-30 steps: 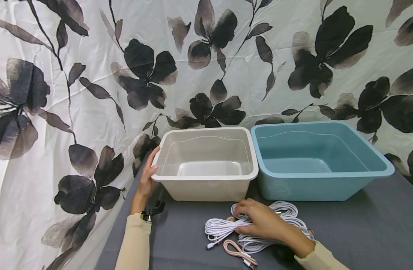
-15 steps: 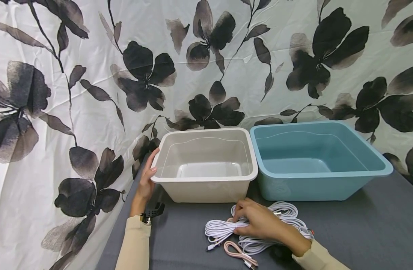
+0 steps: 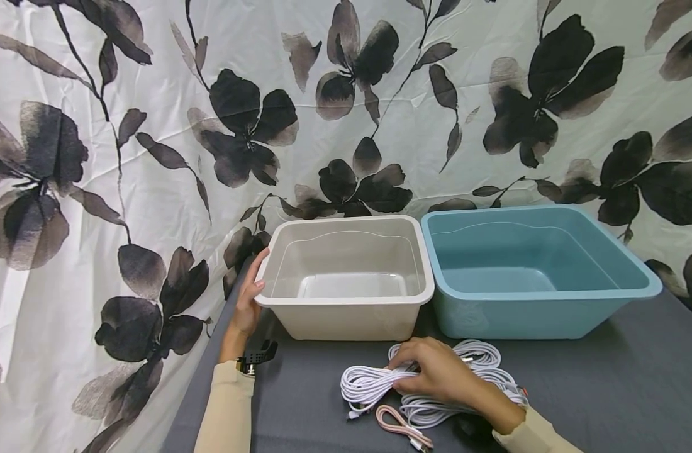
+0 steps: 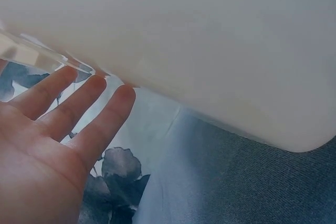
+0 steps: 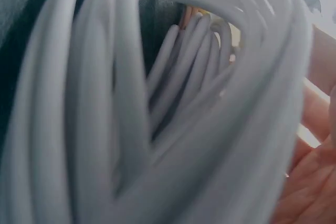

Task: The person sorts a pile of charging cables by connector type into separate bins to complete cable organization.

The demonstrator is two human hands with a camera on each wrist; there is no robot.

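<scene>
2 tubs; left hand [image 3: 248,306] flat on beige tub [image 3: 346,318]; right hand [image 3: 436,372] grasps white cables [image 3: 368,385].

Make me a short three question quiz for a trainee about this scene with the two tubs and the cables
1. True or false: the left hand rests against the beige tub.
2. Which thing lies under the right hand? A) white cable bundle B) blue tub C) pink cable
3. Fill in: both tubs stand on a ____ table.

Key: 1 true; 2 A; 3 grey.
</scene>
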